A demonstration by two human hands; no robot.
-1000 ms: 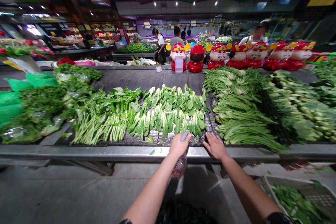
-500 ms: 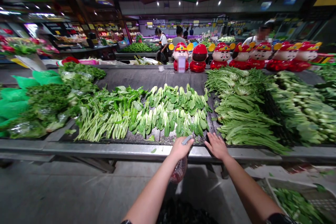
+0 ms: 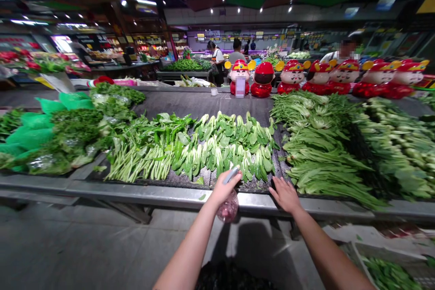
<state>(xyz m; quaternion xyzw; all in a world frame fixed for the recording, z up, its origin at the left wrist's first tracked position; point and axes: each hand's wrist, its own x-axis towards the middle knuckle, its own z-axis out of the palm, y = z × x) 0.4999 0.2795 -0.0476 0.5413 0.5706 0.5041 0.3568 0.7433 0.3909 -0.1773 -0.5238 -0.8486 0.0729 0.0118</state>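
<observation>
My left hand (image 3: 222,187) is closed around the neck of what looks like a spray bottle, with a pinkish see-through body (image 3: 228,209) and a grey top (image 3: 231,175). The bottle hangs over the front edge of the vegetable stand, just before the rows of bok choy (image 3: 222,140). My right hand (image 3: 286,195) lies open, fingers spread, at the metal front rail, between the bok choy and the long leafy greens (image 3: 316,158). Nothing shows in it. My left palm hides part of the bottle.
Long-stemmed greens (image 3: 142,154) lie left of the bok choy, near green wrapping (image 3: 32,131). Several red figurines (image 3: 263,80) line the back ledge. A crate of greens (image 3: 390,272) stands low at the right. People (image 3: 216,56) are beyond the stand.
My left hand has moved left and a little forward over the rail with the bottle, nearer the bok choy. My right hand stays by the rail. The view has shifted slightly.
</observation>
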